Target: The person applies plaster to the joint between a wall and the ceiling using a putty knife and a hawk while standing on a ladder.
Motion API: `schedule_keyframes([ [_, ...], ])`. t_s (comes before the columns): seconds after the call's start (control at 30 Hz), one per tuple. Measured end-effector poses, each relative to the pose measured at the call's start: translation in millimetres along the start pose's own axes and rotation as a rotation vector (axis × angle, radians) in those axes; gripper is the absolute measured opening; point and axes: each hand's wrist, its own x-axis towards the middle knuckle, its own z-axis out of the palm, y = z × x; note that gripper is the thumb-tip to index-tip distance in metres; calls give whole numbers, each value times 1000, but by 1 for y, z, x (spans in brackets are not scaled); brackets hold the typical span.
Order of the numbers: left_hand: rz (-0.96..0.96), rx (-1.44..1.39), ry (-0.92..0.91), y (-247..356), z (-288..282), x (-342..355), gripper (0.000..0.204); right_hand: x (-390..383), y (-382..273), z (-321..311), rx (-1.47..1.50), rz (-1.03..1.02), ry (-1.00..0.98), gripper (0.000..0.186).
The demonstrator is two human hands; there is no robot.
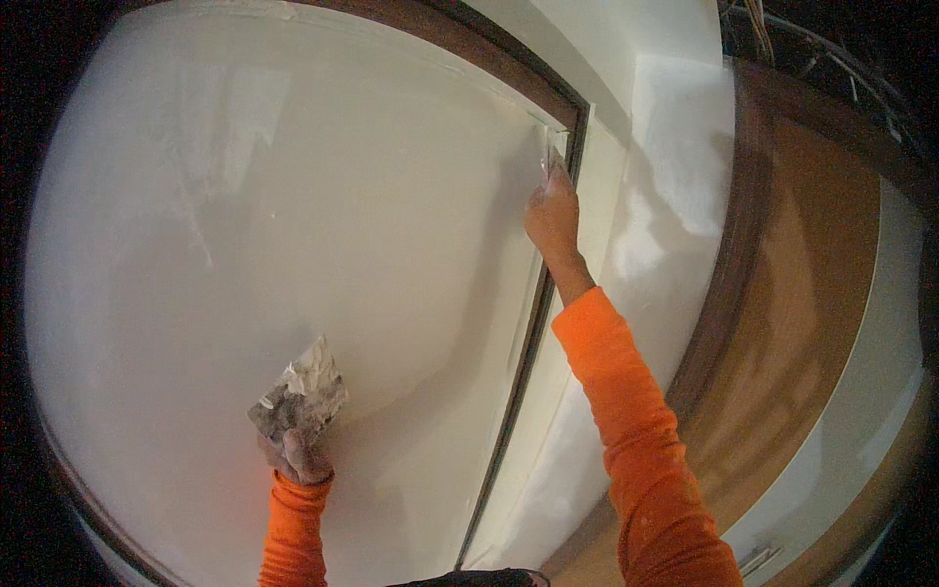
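My left hand [299,462] is closed around a flat metal putty plate [289,413], low in front of the white wall panel [352,254]. Creamy white putty [317,370] is smeared in lumps over the plate's upper part, and the rest of its face looks grey and dirty. With my right arm stretched up, my right hand [554,217] grips a putty knife [548,152]. Its blade is at the panel's upper right corner, beside the dark edge strip; whether it touches the surface I cannot tell. My fingers hide the knife's handle.
A brown and black frame [469,47] bounds the panel along its top and right. Beyond it stand a patchy white wall [670,235] and a brown wooden panel [797,293] in a darker frame [738,245]. Loose cables [817,44] hang in the dark upper right.
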Motion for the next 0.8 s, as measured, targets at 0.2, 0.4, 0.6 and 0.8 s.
schedule_keyframes([
  [0.2, 68, 363, -16, 7, 3, -12, 66, 22, -5, 28, -91, 20, 66, 55],
  [0.4, 143, 307, -4, -2, -25, -29, 67, 46, 5, -27, -353, -195, -317, 39],
  [0.6, 146, 270, -127, -3, -35, -37, 49, 43, 29, -76, 321, 529, -290, 24],
  [0.8, 407, 770, -153, -6, -37, -30, 43, 81, 45, -48, 100, 487, -247, 46],
])
